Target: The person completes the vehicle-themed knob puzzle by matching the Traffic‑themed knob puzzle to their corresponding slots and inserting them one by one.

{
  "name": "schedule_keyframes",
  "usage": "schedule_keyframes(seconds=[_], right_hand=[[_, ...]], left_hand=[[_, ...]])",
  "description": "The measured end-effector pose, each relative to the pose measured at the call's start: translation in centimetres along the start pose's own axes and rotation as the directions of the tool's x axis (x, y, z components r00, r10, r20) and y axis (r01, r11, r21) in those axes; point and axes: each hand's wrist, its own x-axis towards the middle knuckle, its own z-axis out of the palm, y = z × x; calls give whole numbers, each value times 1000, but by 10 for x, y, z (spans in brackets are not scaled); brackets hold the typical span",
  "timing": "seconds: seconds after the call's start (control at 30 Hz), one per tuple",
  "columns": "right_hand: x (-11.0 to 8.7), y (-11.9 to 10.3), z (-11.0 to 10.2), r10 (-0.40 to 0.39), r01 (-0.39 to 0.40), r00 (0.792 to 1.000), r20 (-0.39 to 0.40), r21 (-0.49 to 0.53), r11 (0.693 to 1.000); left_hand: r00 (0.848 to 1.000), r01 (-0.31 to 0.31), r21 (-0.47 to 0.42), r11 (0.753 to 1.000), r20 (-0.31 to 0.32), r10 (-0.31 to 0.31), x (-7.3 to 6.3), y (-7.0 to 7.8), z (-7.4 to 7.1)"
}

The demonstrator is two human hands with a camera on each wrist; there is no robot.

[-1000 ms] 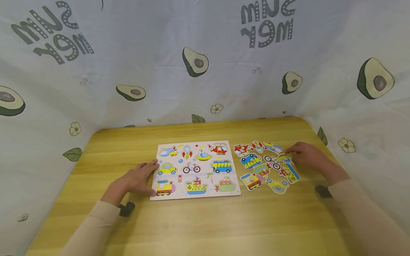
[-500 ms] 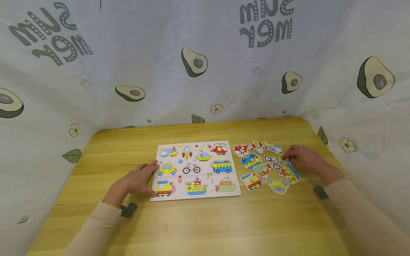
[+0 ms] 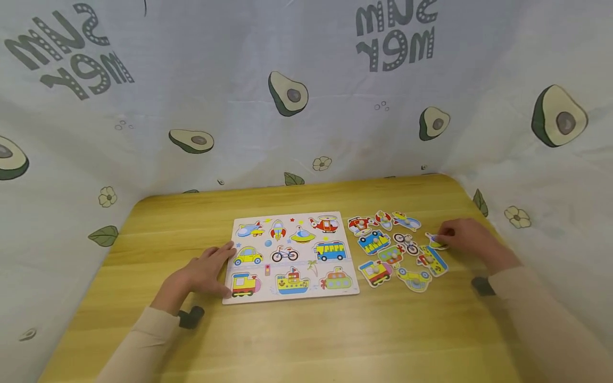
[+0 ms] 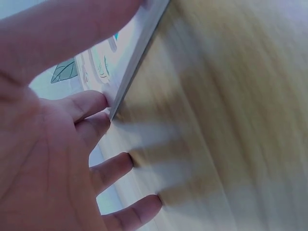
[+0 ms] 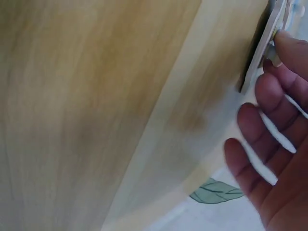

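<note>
A wooden peg puzzle board (image 3: 306,267) with printed vehicles lies left of a cluster of loose knobbed pieces. My left hand (image 3: 203,272) rests at the board's left edge, thumb near the front corner. In the left wrist view its fingers (image 4: 111,172) are spread, the tips at the board's edge and the table. My right hand (image 3: 468,240) pinches the flying saucer puzzle piece (image 3: 435,240) at the right of the cluster and partly hides it. Thumb and forefinger meet at that piece (image 5: 256,60) in the right wrist view; the other fingers are loosely bent.
Several loose pieces lie close together, among them a bicycle (image 3: 406,243), a ship (image 3: 433,260), a yellow car (image 3: 414,277), a train (image 3: 375,273) and a bus (image 3: 373,242). A patterned white cloth (image 3: 239,106) rises behind the wooden table (image 3: 297,340) and along its sides.
My right hand has gripped the flying saucer piece and drawn it slightly right, away from the bicycle and the ship. My left hand stays at the board's edge.
</note>
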Motion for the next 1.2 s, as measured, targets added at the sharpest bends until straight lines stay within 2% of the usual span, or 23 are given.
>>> schedule_keyframes(seconds=[0.1,0.37,0.57,0.67,0.87,1.03,1.2], right_hand=[[3,0,-1,4,-4,1000,-12,8,1000],[2,15,4,-105,109,992,-69,52,993],[-9,19,8,-151,159,970,-192,25,987],[-9,15,7,-124,137,968,-219,45,990],[2,8,0,5,20,986,-166,149,989],[9,7,-11,0,30,973,-230,127,992],[17,-4,-20,15,13,972,-233,118,993]], left_hand=[[1000,1,-5,1000,-8,-1,-2,-4,0],[999,-37,55,998,8,37,-4,-7,-2],[999,-54,46,997,3,54,1,-2,-3],[999,-42,45,998,8,41,-1,-3,0],[999,-42,18,999,7,42,-10,-8,10],[999,-40,-5,999,-9,40,-6,0,6],[1000,-14,-2,1000,11,14,-6,1,3]])
